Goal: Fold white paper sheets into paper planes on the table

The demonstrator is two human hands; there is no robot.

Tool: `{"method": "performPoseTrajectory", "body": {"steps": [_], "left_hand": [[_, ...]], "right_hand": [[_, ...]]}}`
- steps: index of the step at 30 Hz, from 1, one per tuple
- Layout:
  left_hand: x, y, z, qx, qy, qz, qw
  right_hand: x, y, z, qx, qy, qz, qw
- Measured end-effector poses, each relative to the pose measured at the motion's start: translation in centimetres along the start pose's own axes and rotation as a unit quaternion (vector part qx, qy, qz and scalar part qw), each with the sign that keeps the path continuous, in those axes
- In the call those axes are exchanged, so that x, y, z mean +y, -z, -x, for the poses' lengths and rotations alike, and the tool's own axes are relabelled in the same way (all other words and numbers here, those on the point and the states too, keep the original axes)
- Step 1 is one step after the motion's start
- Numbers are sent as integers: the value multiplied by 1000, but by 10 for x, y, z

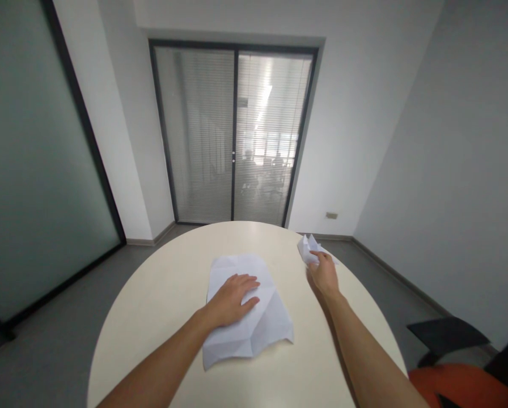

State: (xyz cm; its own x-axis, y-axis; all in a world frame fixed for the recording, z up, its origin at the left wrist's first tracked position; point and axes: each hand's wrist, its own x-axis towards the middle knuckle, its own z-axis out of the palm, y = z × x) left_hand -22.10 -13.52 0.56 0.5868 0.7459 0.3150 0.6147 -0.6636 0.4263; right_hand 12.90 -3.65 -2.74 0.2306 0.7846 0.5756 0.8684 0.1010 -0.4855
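A creased white sheet of paper (266, 323) lies on the round table, its near edge curling up slightly. My left hand (232, 300) rests flat on this sheet with the fingers spread and the thumb apart. Toward the table's far right edge, my right hand (324, 272) has its thumb and fingers closed around a folded white paper (305, 249). Pointed folds of that paper stand up beyond the fingers, and part of it is hidden behind the hand.
The pale round table (152, 317) fills the lower middle. An orange and black chair (458, 385) stands close at the right. Beyond the table are a glazed partition with blinds (203, 141) and white walls. A frosted glass panel (33, 158) is at the left.
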Motion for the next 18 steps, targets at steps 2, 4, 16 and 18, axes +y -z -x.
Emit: {"method": "performPoseTrajectory", "body": {"steps": [2,4,16,18], "left_hand": [[-1,-1,-2,40,13,30,999],[-3,-2,-3,72,30,65,995],[-12,-8,-19,218,215,417,856],[-13,-4,-20,239,247,458,820]], "right_hand": [[0,0,1,-12,-27,-19,999],[-3,1,3,-36,-49,-27,998],[-144,23,46,-109,381,-12,918],[-167,25,60,-131,455,-17,880]]}}
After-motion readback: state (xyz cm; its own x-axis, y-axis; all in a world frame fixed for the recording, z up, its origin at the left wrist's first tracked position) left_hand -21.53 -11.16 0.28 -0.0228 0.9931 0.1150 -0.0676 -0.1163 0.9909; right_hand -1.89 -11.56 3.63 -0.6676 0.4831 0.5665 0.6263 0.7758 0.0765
